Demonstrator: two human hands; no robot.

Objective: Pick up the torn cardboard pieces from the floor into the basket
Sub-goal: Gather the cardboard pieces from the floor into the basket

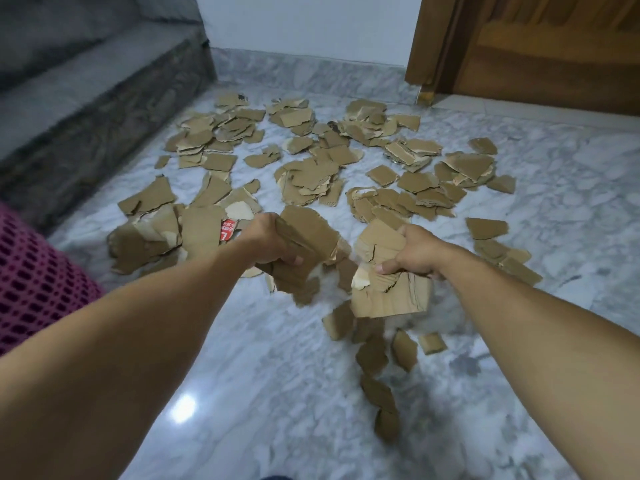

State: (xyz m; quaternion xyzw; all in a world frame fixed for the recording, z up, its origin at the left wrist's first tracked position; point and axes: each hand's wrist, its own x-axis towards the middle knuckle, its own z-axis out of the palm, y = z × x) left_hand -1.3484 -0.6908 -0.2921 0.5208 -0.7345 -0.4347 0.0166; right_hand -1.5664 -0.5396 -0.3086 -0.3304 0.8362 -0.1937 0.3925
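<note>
Currently both hands are full. My left hand (273,242) grips a stack of torn cardboard pieces (304,237), fingers curled round the bundle, thumb on the near edge. My right hand (415,251) clamps a second bundle (388,292), thumb on top, a large piece hanging below it. Both bundles are held above the floor (242,375), near each other but apart. Several loose pieces (374,355) sit below the right bundle, blurred; cannot tell if they are falling or lying on the marble. Most of the cardboard scatter (311,174) lies on the floor beyond my hands, spread toward the wall (311,22). One scrap with a red label (227,231) lies just left of my left hand. Pink mesh basket (31,278) at the left edge, grey sofa (86,81) behind it, wooden door (536,46) far right.
</note>
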